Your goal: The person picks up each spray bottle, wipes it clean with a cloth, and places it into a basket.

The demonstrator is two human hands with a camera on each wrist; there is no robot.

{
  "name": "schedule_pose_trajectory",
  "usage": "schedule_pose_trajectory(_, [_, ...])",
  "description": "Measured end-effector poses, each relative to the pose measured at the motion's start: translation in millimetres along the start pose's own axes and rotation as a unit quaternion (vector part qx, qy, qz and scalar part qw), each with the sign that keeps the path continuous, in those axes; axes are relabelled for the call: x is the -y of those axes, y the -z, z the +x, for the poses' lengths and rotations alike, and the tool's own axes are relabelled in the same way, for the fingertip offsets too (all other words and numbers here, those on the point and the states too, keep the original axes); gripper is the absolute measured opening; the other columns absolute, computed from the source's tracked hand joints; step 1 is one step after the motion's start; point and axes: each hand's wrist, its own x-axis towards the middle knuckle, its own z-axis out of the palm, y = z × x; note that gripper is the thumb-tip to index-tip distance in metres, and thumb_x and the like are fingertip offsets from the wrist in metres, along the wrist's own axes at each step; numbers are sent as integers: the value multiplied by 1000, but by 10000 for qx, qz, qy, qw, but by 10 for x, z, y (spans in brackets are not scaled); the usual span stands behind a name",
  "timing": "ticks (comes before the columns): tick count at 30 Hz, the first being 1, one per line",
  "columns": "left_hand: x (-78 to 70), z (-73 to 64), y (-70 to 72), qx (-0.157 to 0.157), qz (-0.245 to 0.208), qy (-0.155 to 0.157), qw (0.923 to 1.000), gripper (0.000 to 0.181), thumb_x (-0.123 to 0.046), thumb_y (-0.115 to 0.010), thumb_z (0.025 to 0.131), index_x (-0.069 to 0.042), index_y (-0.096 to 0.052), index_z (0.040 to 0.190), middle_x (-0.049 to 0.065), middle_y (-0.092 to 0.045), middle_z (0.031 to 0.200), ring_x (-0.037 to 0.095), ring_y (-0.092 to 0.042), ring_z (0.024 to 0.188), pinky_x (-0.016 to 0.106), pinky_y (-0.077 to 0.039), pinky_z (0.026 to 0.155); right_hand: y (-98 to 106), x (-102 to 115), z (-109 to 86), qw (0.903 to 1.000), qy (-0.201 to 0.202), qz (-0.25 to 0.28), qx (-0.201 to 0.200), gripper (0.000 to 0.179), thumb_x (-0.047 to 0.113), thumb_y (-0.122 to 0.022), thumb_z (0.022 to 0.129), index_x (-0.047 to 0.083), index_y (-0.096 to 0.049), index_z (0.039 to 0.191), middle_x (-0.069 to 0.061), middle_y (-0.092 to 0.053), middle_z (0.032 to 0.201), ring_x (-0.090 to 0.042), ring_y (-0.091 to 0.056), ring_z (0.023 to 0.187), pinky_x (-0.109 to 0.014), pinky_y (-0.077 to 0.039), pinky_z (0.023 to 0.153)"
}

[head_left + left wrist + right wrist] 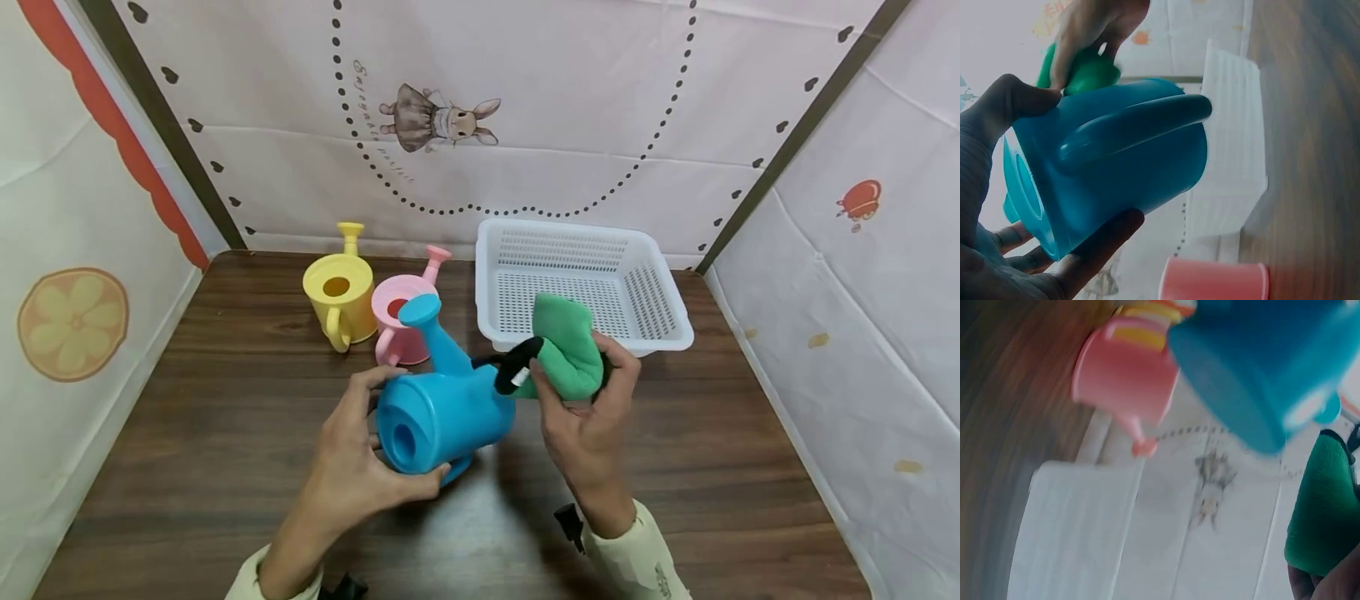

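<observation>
I held the blue watering can (442, 408) tipped on its side above the near middle of the table (187, 433), my left hand (352, 467) gripping its body to steady it, while my right hand (592, 417) clutched the green cloth (570, 350) against it for wiping.

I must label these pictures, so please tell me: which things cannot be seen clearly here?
- Blue watering can: far side hidden by green cloth, head view.
- Left hand: palm hidden behind the can.
- Pink can: blurred, right wrist view.
- White basket: blurred, left wrist view.
</observation>
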Motion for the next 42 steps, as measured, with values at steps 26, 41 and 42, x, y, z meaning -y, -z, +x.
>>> schedule_pose_trajectory(26, [110,-38,-175,-627,270,-443,9967,110,-23,-110,56,-1,-50,146,22,-64,138,42,-68,124,71,-65,93,-137,-79,-288,9917,-556,644,969,56,4,-80,103,-11,-50,147,-29,-64,141,-20,-68,129,-29,-59,113])
schedule_pose_trajectory(41, [107,-60,-202,-375,352,-894,9947,113,-26,-112,55,-3,-49,146,16,-63,142,33,-67,126,62,-67,93,-296,39,-166,9973,-733,-46,-12,49,3,-79,103,-12,-44,133,-27,-65,136,-30,-69,120,-31,-58,104])
schedule_pose_trajectory(42, [104,-62,-216,-336,345,-876,9950,113,-26,-112,56,-4,-49,146,16,-63,142,33,-67,126,62,-67,93,-300,37,-164,9982,-589,-65,69,52,4,-79,103,-11,-41,136,-28,-64,134,-30,-69,119,-31,-58,104])
